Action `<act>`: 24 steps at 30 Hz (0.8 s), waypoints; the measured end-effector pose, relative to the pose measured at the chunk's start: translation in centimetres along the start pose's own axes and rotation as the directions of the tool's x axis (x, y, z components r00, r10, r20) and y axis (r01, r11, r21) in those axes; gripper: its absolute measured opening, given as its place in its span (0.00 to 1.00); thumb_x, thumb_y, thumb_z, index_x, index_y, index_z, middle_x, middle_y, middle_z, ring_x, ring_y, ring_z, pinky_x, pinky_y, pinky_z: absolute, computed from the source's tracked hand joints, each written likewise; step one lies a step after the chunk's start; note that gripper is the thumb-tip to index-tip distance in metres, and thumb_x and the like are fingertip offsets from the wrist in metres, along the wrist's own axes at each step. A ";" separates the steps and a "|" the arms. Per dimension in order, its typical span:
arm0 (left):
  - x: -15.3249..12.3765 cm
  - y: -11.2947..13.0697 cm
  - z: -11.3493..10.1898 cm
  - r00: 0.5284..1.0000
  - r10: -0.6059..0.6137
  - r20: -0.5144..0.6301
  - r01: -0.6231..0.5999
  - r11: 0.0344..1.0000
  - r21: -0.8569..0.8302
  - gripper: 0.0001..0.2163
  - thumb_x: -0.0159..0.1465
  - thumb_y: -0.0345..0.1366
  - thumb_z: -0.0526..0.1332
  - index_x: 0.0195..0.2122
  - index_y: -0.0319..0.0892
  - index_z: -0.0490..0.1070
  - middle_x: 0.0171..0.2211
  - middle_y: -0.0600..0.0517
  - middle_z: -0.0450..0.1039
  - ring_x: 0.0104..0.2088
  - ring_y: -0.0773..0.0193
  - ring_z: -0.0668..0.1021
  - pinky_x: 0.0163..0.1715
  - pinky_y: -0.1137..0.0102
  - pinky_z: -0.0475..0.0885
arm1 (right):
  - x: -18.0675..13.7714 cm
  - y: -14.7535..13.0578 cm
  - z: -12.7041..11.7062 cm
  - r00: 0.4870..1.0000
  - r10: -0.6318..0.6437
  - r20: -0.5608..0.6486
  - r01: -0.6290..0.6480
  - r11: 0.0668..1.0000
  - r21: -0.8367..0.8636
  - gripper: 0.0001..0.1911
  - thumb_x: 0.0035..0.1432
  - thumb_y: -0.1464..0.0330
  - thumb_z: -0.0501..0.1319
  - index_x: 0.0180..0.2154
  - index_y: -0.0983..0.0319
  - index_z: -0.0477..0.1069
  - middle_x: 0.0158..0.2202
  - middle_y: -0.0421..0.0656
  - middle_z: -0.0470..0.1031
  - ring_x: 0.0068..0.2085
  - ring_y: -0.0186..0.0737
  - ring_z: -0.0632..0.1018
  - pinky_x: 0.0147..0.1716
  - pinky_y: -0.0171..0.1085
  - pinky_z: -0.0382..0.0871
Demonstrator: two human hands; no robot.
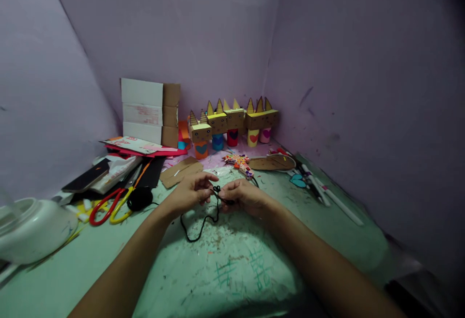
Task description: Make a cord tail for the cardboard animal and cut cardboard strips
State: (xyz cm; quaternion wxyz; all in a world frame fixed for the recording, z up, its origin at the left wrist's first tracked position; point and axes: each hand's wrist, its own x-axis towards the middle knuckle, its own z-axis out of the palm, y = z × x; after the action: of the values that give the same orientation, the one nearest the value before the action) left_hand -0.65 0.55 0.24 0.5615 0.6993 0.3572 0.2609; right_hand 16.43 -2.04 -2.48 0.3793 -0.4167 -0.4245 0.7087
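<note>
**One cluster of black yarn [217, 189] loops, worked between two sets of fingertips**

Clock directions are read from the loops, twelve pointing away from you. Your right grip [242, 196], at three o'clock, pinches the yarn between thumb and fingers. Your left grip [194, 193], at nine o'clock, shows thumb and forefinger apart; whether the thumb bears on a strand cannot be told.

Technique: press the right pinch close to the crossing, so that the loops do not slip, and guide one strand at a time with the left fingertips. Draw tension gradually; thin yarn of this kind will probably collapse or snag if jerked. Leave the loose strand slack and clear of your wrists.

Appearance: the yarn is dark, slender and limp. Small loops stand toward twelve o'clock, and a denser clump lies at four o'clock, against your right fingers. A loose strand drops toward six o'clock, then curves out to seven on the green surface [174, 279]. The yarn ball [140, 199] sits at nine o'clock, past your left wrist, just beside the scissors [120, 203]. Its trailing end runs toward your left forearm; any join with the loops is hidden.
</note>
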 end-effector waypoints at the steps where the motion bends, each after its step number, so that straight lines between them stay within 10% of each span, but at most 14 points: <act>1: 0.0 0.1 0.0 1.000 -0.012 0.003 0.012 1.000 -0.013 0.16 0.47 0.32 0.58 0.38 0.37 0.64 0.24 0.57 0.64 0.22 0.71 0.70 0.21 0.73 0.62 | 0.0 0.0 0.0 1.000 0.001 0.001 -0.001 1.000 -0.003 0.07 0.39 0.71 0.64 0.17 0.68 0.69 0.15 0.40 0.68 0.18 0.29 0.68 0.23 0.33 0.68; 15: 0.0 -0.1 0.2 0.998 -0.048 -0.032 0.046 0.997 -0.063 0.16 0.50 0.38 0.63 0.38 0.36 0.68 0.25 0.53 0.70 0.22 0.70 0.72 0.22 0.74 0.66 | 0.4 0.5 0.0 0.999 -0.026 -0.036 0.023 0.997 -0.078 0.05 0.34 0.71 0.65 0.18 0.67 0.71 0.14 0.39 0.69 0.17 0.29 0.68 0.20 0.32 0.65; 24: 0.6 -1.0 0.9 0.985 -0.080 -0.150 0.064 0.992 -0.108 0.10 0.42 0.35 0.66 0.21 0.36 0.68 0.12 0.56 0.66 0.14 0.72 0.68 0.16 0.76 0.62 | 0.5 0.7 0.1 0.999 -0.031 -0.032 0.028 0.994 -0.104 0.07 0.31 0.70 0.66 0.16 0.67 0.71 0.13 0.37 0.68 0.17 0.28 0.67 0.19 0.31 0.63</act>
State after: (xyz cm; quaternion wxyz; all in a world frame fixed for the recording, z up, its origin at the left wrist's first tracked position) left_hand 0.20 0.54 -0.98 0.5767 0.6338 0.4107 0.3115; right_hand 16.02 -1.84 -3.20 0.3746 -0.4414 -0.4604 0.6730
